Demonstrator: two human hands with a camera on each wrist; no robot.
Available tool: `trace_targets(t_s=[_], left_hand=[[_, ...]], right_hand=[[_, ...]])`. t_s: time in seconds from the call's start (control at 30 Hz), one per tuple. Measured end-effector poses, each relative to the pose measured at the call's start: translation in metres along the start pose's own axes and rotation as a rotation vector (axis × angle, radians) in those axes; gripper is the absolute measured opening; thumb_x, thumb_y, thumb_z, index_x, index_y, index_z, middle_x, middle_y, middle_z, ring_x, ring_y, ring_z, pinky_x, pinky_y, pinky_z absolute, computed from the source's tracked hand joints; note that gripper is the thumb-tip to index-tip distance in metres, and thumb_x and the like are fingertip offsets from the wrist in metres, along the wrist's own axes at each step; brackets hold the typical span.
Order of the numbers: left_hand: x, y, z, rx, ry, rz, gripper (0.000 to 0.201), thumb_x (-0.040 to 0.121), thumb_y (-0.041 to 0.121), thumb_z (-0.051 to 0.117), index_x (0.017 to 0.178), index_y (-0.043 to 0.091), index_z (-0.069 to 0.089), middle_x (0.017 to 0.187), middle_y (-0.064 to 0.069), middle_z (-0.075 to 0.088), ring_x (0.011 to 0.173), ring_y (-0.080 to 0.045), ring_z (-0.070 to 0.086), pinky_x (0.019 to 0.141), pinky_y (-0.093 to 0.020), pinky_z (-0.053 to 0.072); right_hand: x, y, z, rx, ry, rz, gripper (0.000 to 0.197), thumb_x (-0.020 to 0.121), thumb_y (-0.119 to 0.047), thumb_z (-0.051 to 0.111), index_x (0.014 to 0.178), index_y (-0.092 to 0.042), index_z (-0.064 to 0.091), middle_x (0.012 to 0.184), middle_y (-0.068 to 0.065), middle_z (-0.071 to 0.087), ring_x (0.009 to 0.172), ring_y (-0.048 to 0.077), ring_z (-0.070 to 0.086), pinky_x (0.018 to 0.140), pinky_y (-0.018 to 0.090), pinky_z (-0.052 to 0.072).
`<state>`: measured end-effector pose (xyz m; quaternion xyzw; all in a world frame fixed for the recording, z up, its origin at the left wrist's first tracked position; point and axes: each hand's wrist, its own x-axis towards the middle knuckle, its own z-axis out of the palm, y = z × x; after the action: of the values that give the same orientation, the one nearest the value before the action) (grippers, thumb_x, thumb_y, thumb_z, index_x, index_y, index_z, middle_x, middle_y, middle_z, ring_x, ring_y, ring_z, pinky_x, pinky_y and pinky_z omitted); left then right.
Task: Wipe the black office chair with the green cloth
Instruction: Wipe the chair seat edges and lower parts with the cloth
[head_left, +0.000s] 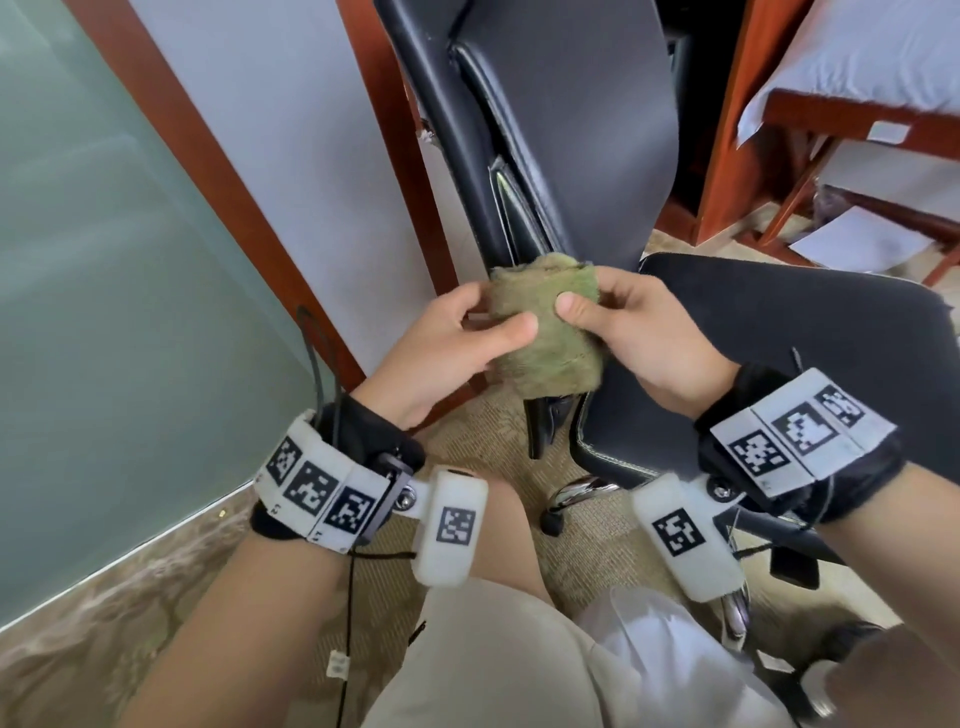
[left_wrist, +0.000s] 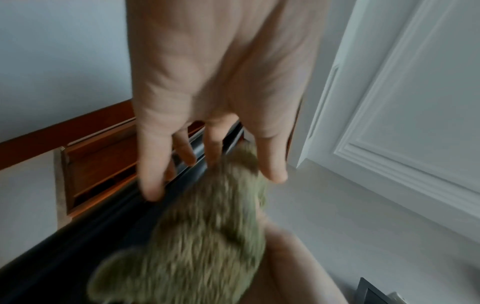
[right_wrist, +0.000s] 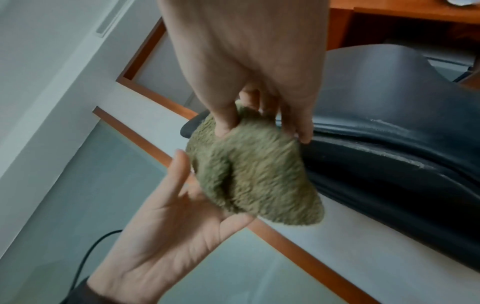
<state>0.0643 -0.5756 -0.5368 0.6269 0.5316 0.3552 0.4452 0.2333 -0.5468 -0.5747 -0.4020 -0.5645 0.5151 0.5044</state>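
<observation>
I am pinching the green cloth (head_left: 545, 327) in my right hand (head_left: 644, 338), left hand (head_left: 441, 353) relaxed alongside; folding it flat should help before touching the black office chair (head_left: 550, 119).

A frosted glass panel (head_left: 104, 260) in a reddish wooden frame (head_left: 218, 171) stood at the left. A wooden chair (head_left: 852, 156) with papers (head_left: 857, 244) stood at the far right, on patterned carpet (head_left: 483, 431).
</observation>
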Motion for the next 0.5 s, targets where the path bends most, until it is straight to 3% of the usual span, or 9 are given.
trace_targets(t_s=[0.03,0.1,0.17,0.23,0.27,0.33,0.4,0.43,0.5], left_hand=[[0.004,0.004,-0.004,0.097,0.037,0.033,0.027,0.089,0.031,0.06,0.115,0.027,0.053,0.11,0.013,0.059,0.1,-0.001,0.059,0.083,-0.019,0.052],[0.014,0.012,-0.013,0.237,0.248,0.154,0.028,0.092,0.034,0.056,0.119,0.03,0.049,0.118,0.011,0.05,0.107,-0.003,0.053,0.089,-0.021,0.046],[0.026,0.022,-0.024,0.284,0.47,0.314,0.031,0.091,0.03,0.057,0.118,0.033,0.041,0.121,0.007,0.039,0.111,-0.008,0.048,0.093,-0.02,0.041],[0.041,0.03,-0.036,0.385,0.584,0.49,0.043,0.089,0.027,0.058,0.126,0.03,0.037,0.127,0.002,0.028,0.121,-0.012,0.038,0.104,-0.023,0.037],[0.049,0.033,-0.041,0.482,0.606,0.562,0.05,0.087,0.026,0.059,0.132,0.024,0.036,0.134,-0.005,0.024,0.128,-0.014,0.031,0.108,-0.016,0.029],[0.064,0.037,-0.053,0.665,0.601,0.635,0.064,0.086,0.027,0.061,0.141,0.014,0.032,0.149,-0.022,0.01,0.139,-0.024,0.019,0.101,0.004,0.012],[0.076,0.041,-0.062,0.758,0.568,0.667,0.075,0.084,0.03,0.065,0.145,0.011,0.026,0.152,-0.029,-0.001,0.144,-0.033,0.01,0.097,0.007,0.006],[0.08,0.042,-0.066,0.781,0.558,0.676,0.081,0.082,0.03,0.067,0.146,0.01,0.022,0.152,-0.03,-0.004,0.144,-0.034,0.007,0.097,0.007,0.006],[0.087,0.044,-0.071,0.778,0.544,0.688,0.09,0.079,0.027,0.071,0.147,0.005,0.016,0.152,-0.03,-0.006,0.145,-0.034,0.006,0.097,0.008,0.007]], right_hand=[[0.004,0.0,-0.005,-0.004,0.033,-0.01,0.021,0.088,-0.009,0.059,0.107,0.0,0.063,0.101,0.016,0.067,0.092,0.023,0.064,0.088,0.039,0.052],[0.014,-0.002,-0.015,-0.028,0.093,-0.05,0.017,0.091,-0.004,0.055,0.108,-0.003,0.06,0.099,0.009,0.065,0.09,0.017,0.062,0.086,0.037,0.052],[0.026,-0.009,-0.018,-0.072,0.155,-0.143,0.019,0.09,-0.003,0.057,0.106,-0.014,0.056,0.093,-0.002,0.063,0.083,0.004,0.06,0.08,0.026,0.05],[0.037,-0.018,-0.011,-0.172,0.218,-0.288,0.03,0.085,-0.003,0.061,0.102,-0.024,0.047,0.085,-0.01,0.057,0.075,-0.003,0.055,0.076,0.018,0.045],[0.042,-0.021,-0.005,-0.237,0.252,-0.352,0.035,0.082,-0.004,0.063,0.104,-0.024,0.045,0.083,-0.011,0.053,0.073,-0.003,0.052,0.076,0.016,0.043],[0.051,-0.023,0.006,-0.369,0.34,-0.447,0.039,0.078,-0.005,0.066,0.11,-0.018,0.047,0.087,-0.008,0.046,0.076,-0.005,0.046,0.077,0.013,0.038],[0.058,-0.02,0.015,-0.472,0.437,-0.537,0.034,0.078,-0.004,0.064,0.108,-0.013,0.052,0.098,-0.004,0.04,0.082,-0.006,0.043,0.078,0.015,0.036],[0.06,-0.016,0.018,-0.525,0.474,-0.594,0.028,0.079,-0.005,0.063,0.104,-0.012,0.055,0.102,-0.003,0.039,0.086,-0.002,0.043,0.078,0.021,0.04],[0.06,-0.006,0.023,-0.692,0.545,-0.704,0.015,0.082,-0.01,0.057,0.096,-0.015,0.059,0.107,-0.001,0.041,0.097,0.014,0.044,0.066,0.029,0.041]])
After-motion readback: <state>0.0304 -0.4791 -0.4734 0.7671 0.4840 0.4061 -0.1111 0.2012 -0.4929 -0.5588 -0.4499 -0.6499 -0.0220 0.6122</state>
